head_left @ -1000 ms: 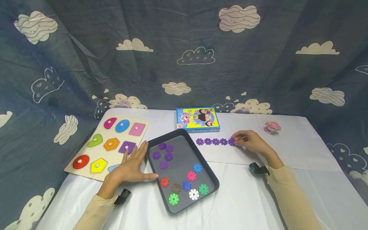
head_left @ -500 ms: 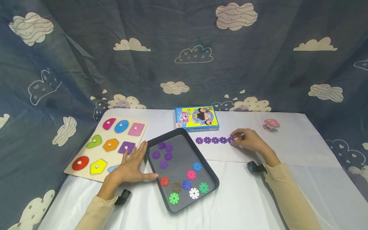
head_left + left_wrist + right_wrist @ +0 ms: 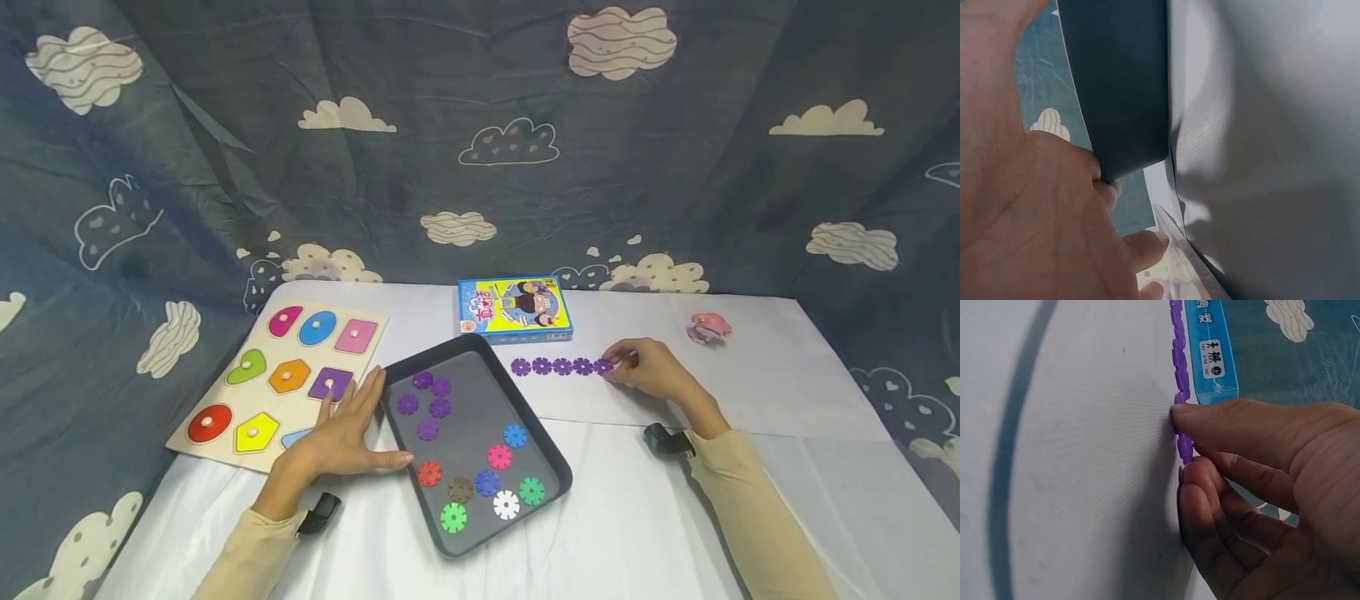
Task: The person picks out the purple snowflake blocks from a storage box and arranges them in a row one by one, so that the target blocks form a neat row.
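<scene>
A row of purple notched interlocking discs (image 3: 562,367) runs across the white cloth. My right hand (image 3: 651,368) pinches the disc at the row's right end (image 3: 602,367). In the right wrist view its thumb (image 3: 1210,422) lies over that purple disc (image 3: 1184,449), with the fingertips just below. My left hand (image 3: 330,442) rests spread along the left rim of a dark grey tray (image 3: 501,379), thumb and fingers touching it. Inside the tray are several loose purple discs (image 3: 439,407) and, lower down, discs in other colours (image 3: 487,482). The left wrist view shows the tray's outer wall (image 3: 1119,81) beside the hand.
A wooden shape puzzle board (image 3: 288,377) lies left of the tray, partly under the left hand's fingers. Behind the row is a blue and yellow card-game box (image 3: 514,310). A small pink toy (image 3: 708,327) stands at right. Patterned dark fabric (image 3: 480,192) hangs behind the table.
The end disc in my right hand looked larger and tilted a second ago; it now lies level with the row. My left hand and the tray have stayed put.
</scene>
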A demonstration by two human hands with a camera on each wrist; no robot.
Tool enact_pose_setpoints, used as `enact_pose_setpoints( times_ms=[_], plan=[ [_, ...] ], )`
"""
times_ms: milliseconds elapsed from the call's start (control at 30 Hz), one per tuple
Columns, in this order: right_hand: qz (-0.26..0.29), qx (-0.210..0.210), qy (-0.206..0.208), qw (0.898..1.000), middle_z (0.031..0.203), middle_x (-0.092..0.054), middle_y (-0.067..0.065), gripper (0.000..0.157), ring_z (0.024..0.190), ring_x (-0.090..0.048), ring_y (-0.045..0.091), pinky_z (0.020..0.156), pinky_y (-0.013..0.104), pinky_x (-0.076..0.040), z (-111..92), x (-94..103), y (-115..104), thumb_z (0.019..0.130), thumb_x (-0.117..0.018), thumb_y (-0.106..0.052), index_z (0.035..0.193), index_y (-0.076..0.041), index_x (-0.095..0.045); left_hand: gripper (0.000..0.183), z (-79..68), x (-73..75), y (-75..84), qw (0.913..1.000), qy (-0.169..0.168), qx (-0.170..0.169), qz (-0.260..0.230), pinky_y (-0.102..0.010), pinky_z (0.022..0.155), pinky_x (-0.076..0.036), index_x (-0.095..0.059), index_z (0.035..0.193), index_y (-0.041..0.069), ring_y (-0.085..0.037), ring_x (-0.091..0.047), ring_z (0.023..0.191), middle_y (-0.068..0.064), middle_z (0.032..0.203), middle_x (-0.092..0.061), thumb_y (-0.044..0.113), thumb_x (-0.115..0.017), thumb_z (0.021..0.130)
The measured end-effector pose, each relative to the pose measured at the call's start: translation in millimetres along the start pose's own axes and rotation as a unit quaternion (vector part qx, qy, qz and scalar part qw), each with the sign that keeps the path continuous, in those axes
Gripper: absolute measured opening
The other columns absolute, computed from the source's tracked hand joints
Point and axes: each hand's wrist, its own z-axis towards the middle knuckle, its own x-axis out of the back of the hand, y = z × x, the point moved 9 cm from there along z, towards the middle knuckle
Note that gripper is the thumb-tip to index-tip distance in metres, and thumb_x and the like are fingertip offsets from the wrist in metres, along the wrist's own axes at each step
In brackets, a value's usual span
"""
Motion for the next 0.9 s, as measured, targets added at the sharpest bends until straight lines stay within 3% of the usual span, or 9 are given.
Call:
enact_pose_setpoints(
  times_ms=[567, 900],
  plan=[
    [0.001, 0.000, -0.002, 1.000, 0.097, -0.068, 0.011, 0.035, 0.084, -0.057, 0.023, 0.069, 0.029, -0.049, -0.5, 0.4, -0.9, 0.084, -0.079, -0.015, 0.114, 0.000, -0.070, 0.133, 0.4, -2.6, -1.6, 1.0000, 0.002, -0.002, -0.002, -0.073, 0.116, 0.008, 0.003, 0.162, 0.010, -0.050, 0.004, 0.152, -0.011, 0.170, 0.007, 0.071, -0.074, 0.072],
    [-0.013, 0.000, 0.006, 1.000, 0.105, -0.068, 0.013, 0.044, 0.086, -0.058, 0.023, 0.068, 0.029, -0.048, 1.6, 3.3, 1.0, 0.084, -0.080, -0.025, 0.120, -0.003, -0.068, 0.133, 1.6, 0.1, -1.4, 1.0000, 0.003, -0.005, 0.001, -0.072, 0.116, 0.008, 0.003, 0.162, 0.010, -0.049, 0.005, 0.152, -0.011, 0.170, 0.007, 0.071, -0.075, 0.072]
  ],
)
